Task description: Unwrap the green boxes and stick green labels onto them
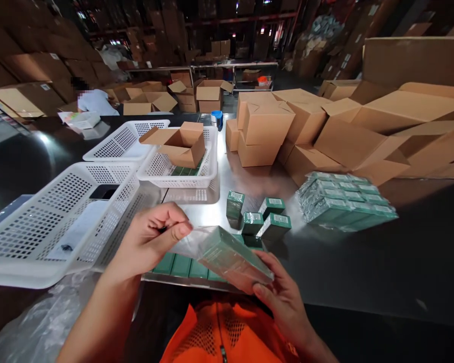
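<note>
My right hand point(283, 295) holds a pack of green boxes point(232, 254) wrapped in clear film, tilted above the table's near edge. My left hand point(155, 237) pinches the loose end of that clear film point(187, 244) at the pack's left side. Under the pack lies a row of flat green boxes point(181, 264). Just beyond stand several loose small green boxes point(263, 217) on the shiny metal table point(212, 212).
A film-wrapped stack of green boxes point(344, 201) lies to the right. White perforated baskets point(56, 222) sit left, one point(181, 174) holding an open carton. Cardboard cartons point(265, 131) are piled behind. A person point(94, 101) sits far left. Crumpled plastic point(41, 322) lies near my left arm.
</note>
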{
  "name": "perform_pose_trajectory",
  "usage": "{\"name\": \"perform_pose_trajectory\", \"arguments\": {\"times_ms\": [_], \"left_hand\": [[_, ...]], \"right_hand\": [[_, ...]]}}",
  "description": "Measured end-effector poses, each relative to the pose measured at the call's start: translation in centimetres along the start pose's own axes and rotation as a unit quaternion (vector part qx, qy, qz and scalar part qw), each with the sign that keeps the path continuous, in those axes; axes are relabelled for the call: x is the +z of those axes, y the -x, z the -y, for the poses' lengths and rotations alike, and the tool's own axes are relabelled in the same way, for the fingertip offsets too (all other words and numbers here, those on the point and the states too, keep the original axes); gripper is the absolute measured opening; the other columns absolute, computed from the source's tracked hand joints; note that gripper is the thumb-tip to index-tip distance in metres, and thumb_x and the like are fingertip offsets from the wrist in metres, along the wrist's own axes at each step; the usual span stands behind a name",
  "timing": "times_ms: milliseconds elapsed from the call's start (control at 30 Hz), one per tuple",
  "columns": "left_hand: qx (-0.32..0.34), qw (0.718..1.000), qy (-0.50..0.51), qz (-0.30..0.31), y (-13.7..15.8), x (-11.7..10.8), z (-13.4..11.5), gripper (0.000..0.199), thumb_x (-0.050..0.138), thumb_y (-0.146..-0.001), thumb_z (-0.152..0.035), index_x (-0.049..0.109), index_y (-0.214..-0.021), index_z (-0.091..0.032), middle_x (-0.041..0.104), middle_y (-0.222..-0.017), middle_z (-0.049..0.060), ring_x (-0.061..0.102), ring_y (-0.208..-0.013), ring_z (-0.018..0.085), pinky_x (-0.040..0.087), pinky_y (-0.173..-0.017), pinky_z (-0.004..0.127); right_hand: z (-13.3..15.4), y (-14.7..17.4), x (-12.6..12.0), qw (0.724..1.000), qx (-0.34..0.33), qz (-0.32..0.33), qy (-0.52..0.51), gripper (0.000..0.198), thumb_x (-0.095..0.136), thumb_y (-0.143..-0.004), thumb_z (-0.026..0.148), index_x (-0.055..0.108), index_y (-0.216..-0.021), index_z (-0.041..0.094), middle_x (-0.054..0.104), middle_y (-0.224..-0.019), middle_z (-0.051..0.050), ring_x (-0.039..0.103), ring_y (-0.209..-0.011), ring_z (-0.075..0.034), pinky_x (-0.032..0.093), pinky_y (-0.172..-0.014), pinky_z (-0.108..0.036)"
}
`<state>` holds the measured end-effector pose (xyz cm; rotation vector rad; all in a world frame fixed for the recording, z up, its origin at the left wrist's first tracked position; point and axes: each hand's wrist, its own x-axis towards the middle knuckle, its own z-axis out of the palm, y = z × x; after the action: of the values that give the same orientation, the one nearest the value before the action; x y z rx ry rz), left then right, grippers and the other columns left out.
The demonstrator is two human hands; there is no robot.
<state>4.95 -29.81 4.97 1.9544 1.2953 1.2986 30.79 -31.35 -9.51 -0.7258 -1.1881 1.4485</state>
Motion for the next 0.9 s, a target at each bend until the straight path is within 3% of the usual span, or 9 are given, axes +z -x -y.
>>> {"name": "perform_pose_trajectory", "arguments": {"times_ms": [100,200,300,367,433,500,600,700,900], "left_hand": [[-0.044,0.994,0.094,-0.014,-0.2,0.2,0.9,0.015,0.073,-0.087,-0.034,0.068,-0.093,-0.021,0.056,-0.06,-0.004,0.046,-0.049,0.007,0.037,-0.043,0.017],[-0.088,0.986,0.143,0.004,-0.4,0.4,2.0,0.047,0.079,-0.08,-0.041,0.061,-0.12,-0.026,0.067,-0.09,0.002,0.055,-0.059,0.009,0.043,-0.044,0.018],[-0.124,0.985,0.083,0.086,-0.6,0.7,2.4,0.028,0.076,-0.082,-0.045,0.068,-0.09,-0.02,0.061,-0.074,0.0,0.049,-0.055,0.009,0.039,-0.044,0.019],[-0.079,0.994,0.001,0.081,-0.7,1.0,2.2,0.029,0.072,-0.086,-0.039,0.065,-0.067,-0.018,0.055,-0.063,-0.001,0.049,-0.056,0.009,0.04,-0.05,0.021],[-0.007,0.999,-0.038,0.039,-0.7,1.5,1.8,0.026,0.071,-0.087,-0.033,0.068,-0.065,-0.018,0.062,-0.066,0.002,0.058,-0.064,0.012,0.046,-0.057,0.023],[0.0,0.998,0.0,0.059,-0.6,1.9,1.7,0.019,0.069,-0.089,-0.032,0.074,-0.075,-0.019,0.07,-0.071,0.005,0.063,-0.064,0.013,0.05,-0.058,0.023],[-0.147,0.961,0.12,0.202,-0.1,2.0,2.3,0.031,0.058,-0.095,-0.044,0.078,-0.094,-0.02,0.068,-0.06,0.003,0.055,-0.043,0.011,0.043,-0.04,0.02],[-0.251,0.929,0.166,0.216,0.3,1.6,3.3,0.043,0.058,-0.092,-0.053,0.075,-0.116,-0.021,0.061,-0.052,0.001,0.056,-0.04,0.014,0.035,-0.031,0.019],[-0.158,0.958,0.07,0.23,0.5,1.6,3.6,0.052,0.07,-0.086,-0.037,0.063,-0.137,-0.026,0.049,-0.05,-0.009,0.041,-0.041,0.008,0.035,-0.042,0.019]], "right_hand": [[0.2,-0.5,-0.5,1.0,-0.002,-0.008,0.0,0.036,0.074,-0.087,0.042,0.071,-0.122,0.035,0.066,-0.117,-0.004,0.067,-0.106,-0.022,0.056,-0.092,-0.03],[-0.1,-0.7,-0.8,0.999,0.024,-0.01,-0.026,0.037,0.072,-0.088,0.043,0.069,-0.124,0.035,0.068,-0.117,-0.004,0.068,-0.105,-0.023,0.058,-0.086,-0.03],[-0.8,-0.6,-0.8,0.999,0.026,-0.025,-0.005,0.039,0.073,-0.086,0.046,0.069,-0.123,0.033,0.068,-0.117,-0.005,0.068,-0.104,-0.024,0.059,-0.086,-0.032],[-1.3,-0.5,-0.8,0.998,0.02,-0.055,0.027,0.041,0.076,-0.084,0.047,0.071,-0.121,0.03,0.068,-0.121,-0.006,0.067,-0.106,-0.024,0.057,-0.091,-0.033],[-1.9,-0.5,-0.9,0.996,0.025,-0.076,0.04,0.042,0.076,-0.083,0.048,0.071,-0.121,0.028,0.068,-0.124,-0.007,0.067,-0.108,-0.024,0.057,-0.092,-0.033],[-2.4,-0.4,-1.0,0.996,0.028,-0.08,0.034,0.042,0.075,-0.084,0.048,0.07,-0.122,0.029,0.068,-0.123,-0.007,0.067,-0.108,-0.024,0.057,-0.091,-0.032],[-2.7,-0.2,-1.3,0.995,0.005,-0.088,0.056,0.038,0.074,-0.086,0.046,0.071,-0.121,0.031,0.067,-0.123,-0.006,0.065,-0.11,-0.023,0.056,-0.092,-0.031],[-2.4,0.1,-1.4,0.99,-0.034,-0.091,0.105,0.035,0.071,-0.088,0.045,0.071,-0.121,0.032,0.066,-0.12,-0.006,0.064,-0.106,-0.022,0.056,-0.089,-0.03],[-1.8,0.3,-1.0,0.982,-0.088,-0.054,0.157,0.035,0.067,-0.091,0.042,0.069,-0.125,0.034,0.065,-0.108,-0.005,0.065,-0.098,-0.023,0.057,-0.082,-0.029]]}}
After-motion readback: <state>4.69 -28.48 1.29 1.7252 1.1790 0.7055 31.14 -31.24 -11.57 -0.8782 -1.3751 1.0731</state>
